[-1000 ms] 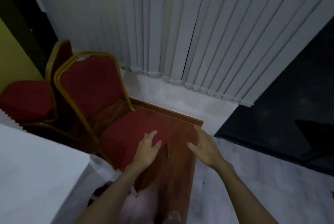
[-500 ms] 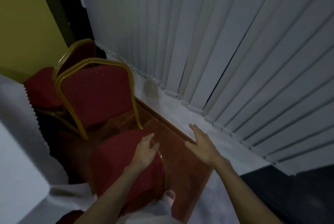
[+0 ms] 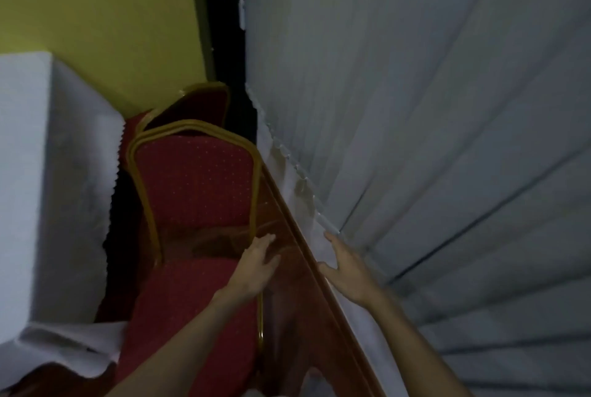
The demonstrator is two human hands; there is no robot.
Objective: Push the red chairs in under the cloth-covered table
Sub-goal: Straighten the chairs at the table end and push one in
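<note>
A red chair (image 3: 195,191) with a gold frame stands in front of me, its seat (image 3: 192,307) toward me and its back away. A second red chair (image 3: 195,108) stands behind it, mostly hidden. The white cloth-covered table (image 3: 38,191) fills the left side, its cloth hanging beside the near chair. My left hand (image 3: 256,265) hovers with fingers spread over the seat's right edge; contact is unclear. My right hand (image 3: 345,268) is open, held over the edge of the brown wooden platform (image 3: 297,268), holding nothing.
White vertical blinds (image 3: 415,140) cover the right side, close to my right hand. A yellow wall (image 3: 96,12) rises behind the table. A dark gap (image 3: 227,44) runs between the wall and the blinds. The chairs sit in a narrow lane between table and blinds.
The view has swung left and closer: the table now fills the left side and the blinds the right. Both hands stay open, the left over the seat, the right over the platform edge.
</note>
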